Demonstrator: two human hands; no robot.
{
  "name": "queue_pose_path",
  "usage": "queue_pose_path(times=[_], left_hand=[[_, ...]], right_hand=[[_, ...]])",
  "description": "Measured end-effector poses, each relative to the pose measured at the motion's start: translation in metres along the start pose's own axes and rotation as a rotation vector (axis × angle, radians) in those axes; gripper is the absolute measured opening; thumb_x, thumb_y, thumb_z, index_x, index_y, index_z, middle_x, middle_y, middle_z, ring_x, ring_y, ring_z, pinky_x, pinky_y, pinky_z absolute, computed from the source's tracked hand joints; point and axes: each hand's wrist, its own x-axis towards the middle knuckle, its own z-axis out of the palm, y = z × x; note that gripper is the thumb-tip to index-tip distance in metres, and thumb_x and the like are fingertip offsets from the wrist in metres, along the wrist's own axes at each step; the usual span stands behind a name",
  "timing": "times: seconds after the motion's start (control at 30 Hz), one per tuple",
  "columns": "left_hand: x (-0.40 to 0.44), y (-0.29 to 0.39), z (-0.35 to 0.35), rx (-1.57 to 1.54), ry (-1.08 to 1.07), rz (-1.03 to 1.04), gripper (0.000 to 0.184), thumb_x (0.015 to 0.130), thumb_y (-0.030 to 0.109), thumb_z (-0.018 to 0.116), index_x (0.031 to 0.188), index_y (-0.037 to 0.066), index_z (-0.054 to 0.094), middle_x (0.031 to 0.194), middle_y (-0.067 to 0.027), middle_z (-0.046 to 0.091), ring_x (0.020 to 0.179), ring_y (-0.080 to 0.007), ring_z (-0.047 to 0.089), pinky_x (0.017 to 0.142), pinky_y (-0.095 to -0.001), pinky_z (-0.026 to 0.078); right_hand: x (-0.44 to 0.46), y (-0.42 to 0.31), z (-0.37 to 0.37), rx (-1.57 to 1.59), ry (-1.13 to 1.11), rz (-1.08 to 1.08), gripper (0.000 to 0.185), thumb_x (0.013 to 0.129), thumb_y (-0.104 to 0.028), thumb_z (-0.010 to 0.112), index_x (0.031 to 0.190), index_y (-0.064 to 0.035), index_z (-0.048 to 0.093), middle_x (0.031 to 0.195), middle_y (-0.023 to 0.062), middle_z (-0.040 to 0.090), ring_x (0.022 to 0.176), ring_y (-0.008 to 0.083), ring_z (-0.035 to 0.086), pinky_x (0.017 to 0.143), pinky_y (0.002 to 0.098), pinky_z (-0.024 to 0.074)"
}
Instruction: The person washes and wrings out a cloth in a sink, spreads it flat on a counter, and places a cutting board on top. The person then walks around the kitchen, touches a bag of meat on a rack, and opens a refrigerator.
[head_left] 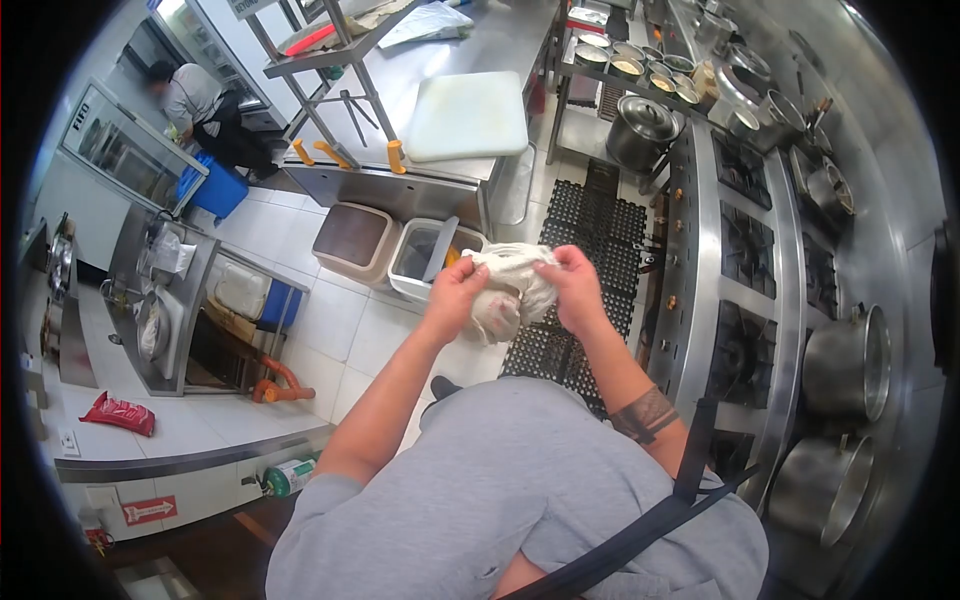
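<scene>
A whitish, crumpled cloth or bag with a rounded, bulging lower part hangs between my hands, in front of my chest. My left hand pinches its upper left edge, and my right hand pinches its upper right edge. Pinkish marks show on the bulge. What is inside, if anything, cannot be made out. Behind it on the floor stands an open pale bin with a grey flat piece and something yellow in it.
A steel table with a white cutting board stands ahead. Burners and large pots line the right. A black mat covers the floor. At the far left a person bends by a blue bin.
</scene>
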Motion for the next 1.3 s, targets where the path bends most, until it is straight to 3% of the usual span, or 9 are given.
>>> queue_pose_path(times=[0.1,0.33,0.4,0.5,0.63,0.73,1.03,1.23,1.3], left_hand=[[-0.001,0.01,-0.015,-0.128,-0.026,-0.014,0.026,0.101,0.02,0.051,0.116,0.0,0.06,0.108,-0.0072,0.066,0.096,-0.0135,0.063,0.083,-0.0291,0.051],[-0.011,0.047,-0.035,-0.546,-0.034,-0.059,0.031,0.104,0.025,0.041,0.121,0.002,0.053,0.122,-0.0164,0.061,0.108,-0.0287,0.063,0.093,-0.0432,0.054],[-0.006,0.024,-0.04,-0.597,-0.034,-0.106,0.044,0.103,0.039,0.041,0.125,0.003,0.052,0.126,-0.0167,0.059,0.107,-0.0289,0.063,0.09,-0.0421,0.055],[0.002,-0.024,-0.04,-0.593,-0.4,-0.507,0.077,0.093,0.067,0.039,0.137,0.003,0.046,0.125,-0.0131,0.06,0.105,-0.0262,0.064,0.084,-0.0387,0.056],[-0.022,-0.044,0.0,-0.482,-0.421,-0.639,0.072,0.095,0.066,0.035,0.137,0.009,0.048,0.123,-0.0091,0.062,0.103,-0.0221,0.065,0.082,-0.037,0.057],[-0.036,-0.036,0.011,-0.37,-0.417,-0.533,0.073,0.097,0.064,0.031,0.142,0.008,0.043,0.129,-0.0088,0.058,0.114,-0.0224,0.06,0.096,-0.0386,0.051],[-0.03,-0.031,-0.011,-0.571,-0.46,-0.444,0.053,0.102,0.036,0.046,0.143,0.004,0.037,0.137,-0.0119,0.052,0.122,-0.0261,0.055,0.104,-0.0416,0.045],[-0.013,0.001,-0.059,-0.545,-0.203,-0.203,0.048,0.101,0.033,0.049,0.136,0.0,0.048,0.124,-0.013,0.061,0.114,-0.0263,0.06,0.101,-0.04,0.046],[-0.007,0.01,-0.071,-0.105,0.125,-0.184,0.037,0.097,0.03,0.059,0.115,-0.002,0.065,0.109,-0.0093,0.068,0.102,-0.0232,0.064,0.09,-0.0364,0.05]], right_hand=[[0.007,0.007,-0.027,0.234,0.199,0.008,0.021,0.081,0.006,0.063,0.097,-0.0022,0.051,0.093,0.0102,0.062,0.085,0.0201,0.064,0.077,0.034,0.0541],[-0.007,-0.015,-0.032,0.616,0.125,0.081,0.024,0.086,0.004,0.056,0.105,-0.0052,0.046,0.105,0.0127,0.058,0.096,0.0262,0.062,0.089,0.0433,0.053],[-0.013,-0.016,-0.018,0.637,0.064,0.105,0.025,0.088,0.003,0.054,0.109,-0.0069,0.045,0.109,0.0125,0.058,0.099,0.0273,0.062,0.092,0.0452,0.0528],[-0.02,-0.016,0.011,0.731,-0.138,0.144,0.024,0.092,-0.001,0.051,0.114,-0.0087,0.046,0.111,0.0118,0.058,0.106,0.0276,0.061,0.094,0.0445,0.0531],[-0.023,-0.03,0.032,0.785,-0.275,0.14,0.026,0.093,-0.002,0.05,0.117,-0.0105,0.046,0.115,0.0115,0.058,0.108,0.0278,0.062,0.094,0.0439,0.0538],[-0.023,-0.041,0.033,0.82,-0.36,0.143,0.025,0.095,-0.003,0.049,0.118,-0.011,0.046,0.119,0.0129,0.058,0.11,0.0289,0.061,0.094,0.0446,0.0538],[-0.022,-0.052,0.019,0.766,-0.286,0.109,0.026,0.096,-0.005,0.048,0.122,-0.0102,0.045,0.12,0.0134,0.058,0.111,0.0289,0.06,0.098,0.046,0.0501],[-0.015,-0.047,-0.036,0.389,-0.047,-0.098,0.036,0.088,0.006,0.053,0.119,-0.0091,0.043,0.105,0.0099,0.062,0.095,0.021,0.064,0.084,0.036,0.0543],[-0.022,-0.06,-0.039,0.276,0.041,-0.133,0.047,0.086,0.009,0.055,0.127,-0.0095,0.041,0.106,0.0104,0.063,0.094,0.0191,0.064,0.08,0.0336,0.0544]])
